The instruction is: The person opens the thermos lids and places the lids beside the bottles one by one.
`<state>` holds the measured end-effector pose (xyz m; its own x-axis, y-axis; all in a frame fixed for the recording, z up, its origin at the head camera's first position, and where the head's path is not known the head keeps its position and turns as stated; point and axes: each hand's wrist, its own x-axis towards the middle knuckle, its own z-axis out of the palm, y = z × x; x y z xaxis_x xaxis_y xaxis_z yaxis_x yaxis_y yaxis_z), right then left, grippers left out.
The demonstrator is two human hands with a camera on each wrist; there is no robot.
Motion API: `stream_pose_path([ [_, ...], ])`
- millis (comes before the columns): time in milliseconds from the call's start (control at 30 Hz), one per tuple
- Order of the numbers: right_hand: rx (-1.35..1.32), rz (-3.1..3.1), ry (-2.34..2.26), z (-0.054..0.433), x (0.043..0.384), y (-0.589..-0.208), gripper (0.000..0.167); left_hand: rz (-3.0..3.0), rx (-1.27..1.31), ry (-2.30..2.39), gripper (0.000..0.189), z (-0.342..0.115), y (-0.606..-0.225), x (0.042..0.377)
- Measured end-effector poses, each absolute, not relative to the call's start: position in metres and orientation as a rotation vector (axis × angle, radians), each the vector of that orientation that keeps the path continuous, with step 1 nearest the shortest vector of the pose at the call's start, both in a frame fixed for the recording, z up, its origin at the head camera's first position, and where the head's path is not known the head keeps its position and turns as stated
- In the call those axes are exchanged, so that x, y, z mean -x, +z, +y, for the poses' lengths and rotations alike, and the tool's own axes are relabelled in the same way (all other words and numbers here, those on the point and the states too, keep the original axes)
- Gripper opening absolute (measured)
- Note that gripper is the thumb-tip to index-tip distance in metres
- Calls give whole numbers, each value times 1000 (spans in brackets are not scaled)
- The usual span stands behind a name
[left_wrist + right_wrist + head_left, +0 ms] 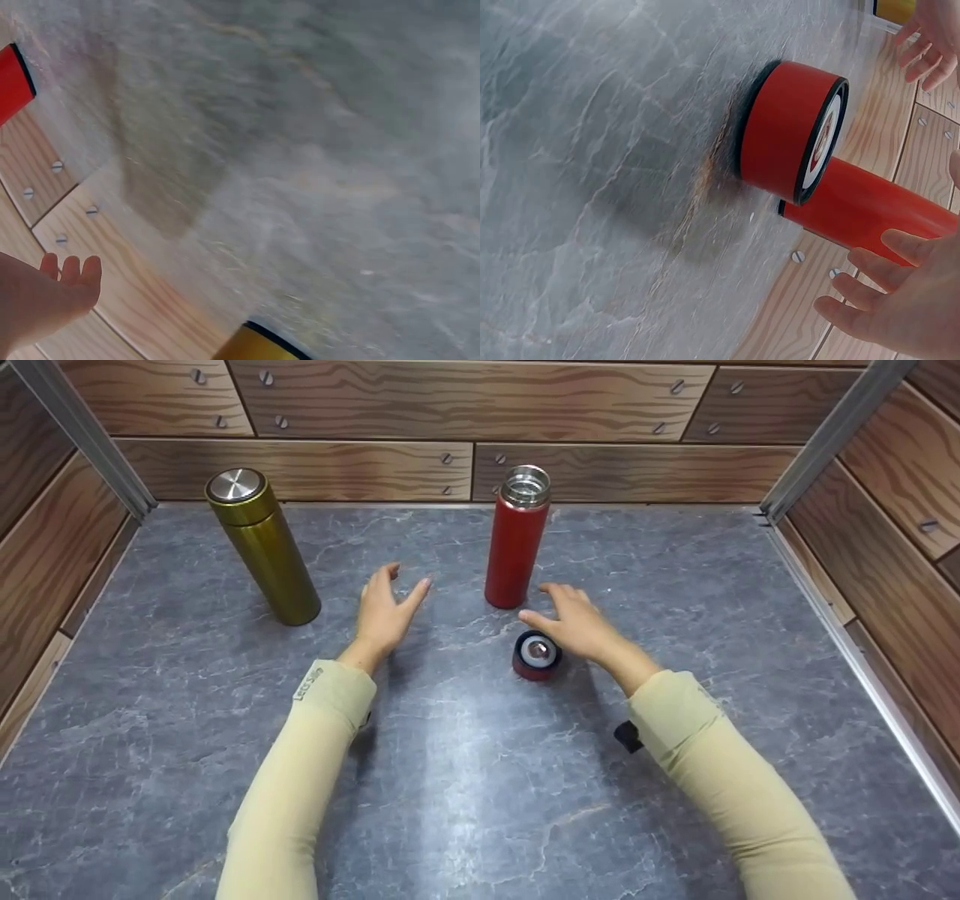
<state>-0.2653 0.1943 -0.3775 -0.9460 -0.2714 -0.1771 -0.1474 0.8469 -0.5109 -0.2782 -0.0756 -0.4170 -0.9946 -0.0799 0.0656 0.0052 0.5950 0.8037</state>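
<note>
A red thermos bottle point(516, 547) stands upright without its lid, its steel mouth bare. In front of it the red lid point(537, 656) rests on the table with its inner side up. My right hand point(574, 622) hovers beside the lid and the bottle's base, fingers spread, holding nothing; the right wrist view shows the lid point(784, 127) apart from the fingers. To the left, my left hand point(384, 611) is held over the table with thumb and fingers apart, touching nothing. A gold-green thermos bottle point(274, 555) with its steel-topped lid on stands left of that hand.
A grey marble-patterned table point(450, 810) lies beneath everything. Wood-patterned panels point(472, 401) wall the back and both sides, with metal rails point(817, 435) at the corners. A black strap piece point(628, 736) shows under the right sleeve.
</note>
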Motion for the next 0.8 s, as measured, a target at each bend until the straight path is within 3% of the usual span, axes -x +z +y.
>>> stream_pose_path([
  [367, 340, 2750, -750, 180, 268, -376, 80, -2665, -165, -1365, 67, -96, -420, 267],
  [800, 389, 2740, -743, 172, 269, -376, 76, -2353, -397, -1093, 49, -129, -420, 249],
])
